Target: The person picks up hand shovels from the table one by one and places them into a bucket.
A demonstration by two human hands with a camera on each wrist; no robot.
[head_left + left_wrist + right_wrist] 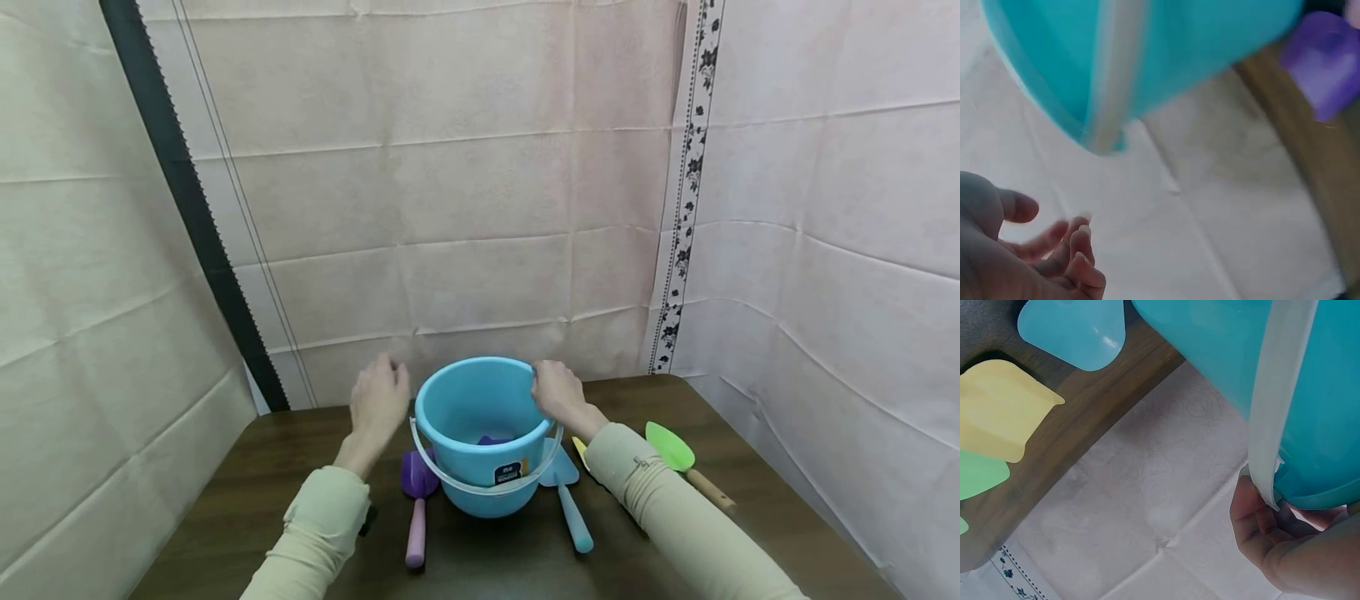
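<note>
A light blue bucket [480, 467] stands on the table, its white handle [491, 490] hanging down over the near side. At the bucket's right rim, my right hand [557, 390] grips the edge with curled fingers, close by the handle's end. My left hand [380, 400] is held in the air beside the left rim, apart from it and holding nothing. Its fingers bend loosely in the left wrist view. Something purple [493, 439] shows low inside the bucket. Left of the bucket lies a purple shovel [417, 508]; on its right, a blue shovel [570, 500].
Further right are a green trowel [670, 447] with a wooden handle and a yellow tool [1004, 409], mostly hidden by my right sleeve in the head view. The dark wooden table [300, 467] ends just behind the bucket. Pale cloth walls [480, 192] enclose three sides.
</note>
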